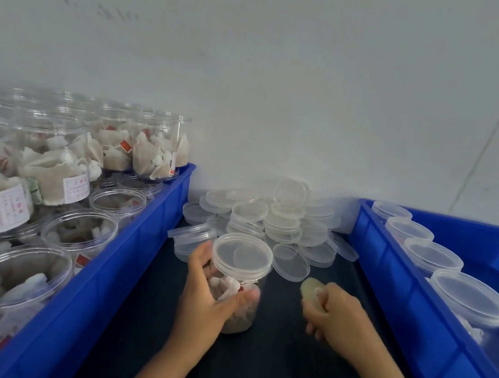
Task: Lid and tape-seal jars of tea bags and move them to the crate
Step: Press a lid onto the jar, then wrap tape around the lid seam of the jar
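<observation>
A clear plastic jar (pixel 240 312) of tea bags stands on the dark table top between two blue crates, with a clear lid (pixel 242 255) on it. My left hand (pixel 210 295) grips the jar's side, fingers curled round it. To the jar's right, my right hand (pixel 338 320) holds a yellowish roll of tape (pixel 312 292), apart from the jar. The right blue crate (pixel 389 282) holds three or so lidded jars (pixel 470 296) in a row along its left wall.
The left blue crate (pixel 123 254) is packed with several open jars of tea bags (pixel 82 229), some stacked. A heap of loose clear lids (pixel 279 221) lies at the back of the table against the white wall.
</observation>
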### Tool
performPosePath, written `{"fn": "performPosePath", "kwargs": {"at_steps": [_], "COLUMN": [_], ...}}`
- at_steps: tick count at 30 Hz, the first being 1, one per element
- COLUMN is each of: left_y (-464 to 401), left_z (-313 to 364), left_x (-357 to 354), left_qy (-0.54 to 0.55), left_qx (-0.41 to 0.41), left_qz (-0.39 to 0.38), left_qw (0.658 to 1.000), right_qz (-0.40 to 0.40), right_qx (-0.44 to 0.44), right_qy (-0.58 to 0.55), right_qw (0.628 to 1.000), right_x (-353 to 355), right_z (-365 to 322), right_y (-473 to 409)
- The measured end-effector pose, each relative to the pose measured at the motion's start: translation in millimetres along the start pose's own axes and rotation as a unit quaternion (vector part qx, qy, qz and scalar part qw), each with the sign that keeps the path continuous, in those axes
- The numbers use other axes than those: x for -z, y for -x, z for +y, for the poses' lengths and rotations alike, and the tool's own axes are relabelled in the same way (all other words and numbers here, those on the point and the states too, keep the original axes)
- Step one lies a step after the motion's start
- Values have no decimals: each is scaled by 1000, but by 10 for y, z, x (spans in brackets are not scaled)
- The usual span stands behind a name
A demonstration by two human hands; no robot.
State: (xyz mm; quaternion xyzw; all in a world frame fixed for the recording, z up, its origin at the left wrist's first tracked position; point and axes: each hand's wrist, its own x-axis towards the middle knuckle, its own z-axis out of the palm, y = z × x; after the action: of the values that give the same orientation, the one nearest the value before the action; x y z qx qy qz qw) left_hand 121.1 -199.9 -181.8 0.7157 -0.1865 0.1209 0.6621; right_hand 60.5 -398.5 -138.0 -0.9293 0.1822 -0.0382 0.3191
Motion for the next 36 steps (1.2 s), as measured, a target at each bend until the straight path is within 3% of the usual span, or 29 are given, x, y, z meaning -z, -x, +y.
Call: {"fn": "performPosePath", "kwargs": {"at_steps": [2, 5, 7, 10, 15, 28, 36], "left_y": [7, 8, 9, 38, 109, 101, 78], "left_z": [58, 153, 214, 321, 412, 480, 466], "left_x": [18, 71, 93, 83, 14, 68, 68], "left_qy": [-15, -78, -100, -126, -140, -54, -103], "left_qx": [-33, -140, -204, -238, -287, -230, -252], "left_qz": [38, 109, 116, 77, 59, 39, 68], "left_qw": [999, 981, 967, 960, 946, 971, 960], "right_qz": [44, 116, 180, 274, 258, 242, 245], "right_qx": [31, 98, 184, 312, 425, 443, 431], "right_qy": [-109, -169, -113, 38, 90, 106, 123], "right_qw": [993, 974, 960, 909, 863, 856, 860], "right_x": [54, 53, 42, 64, -30, -112, -147], "right_z": [-37, -119, -156, -260, -441, -482, -490], "right_y": [13, 58, 131, 269, 383, 409, 397]}}
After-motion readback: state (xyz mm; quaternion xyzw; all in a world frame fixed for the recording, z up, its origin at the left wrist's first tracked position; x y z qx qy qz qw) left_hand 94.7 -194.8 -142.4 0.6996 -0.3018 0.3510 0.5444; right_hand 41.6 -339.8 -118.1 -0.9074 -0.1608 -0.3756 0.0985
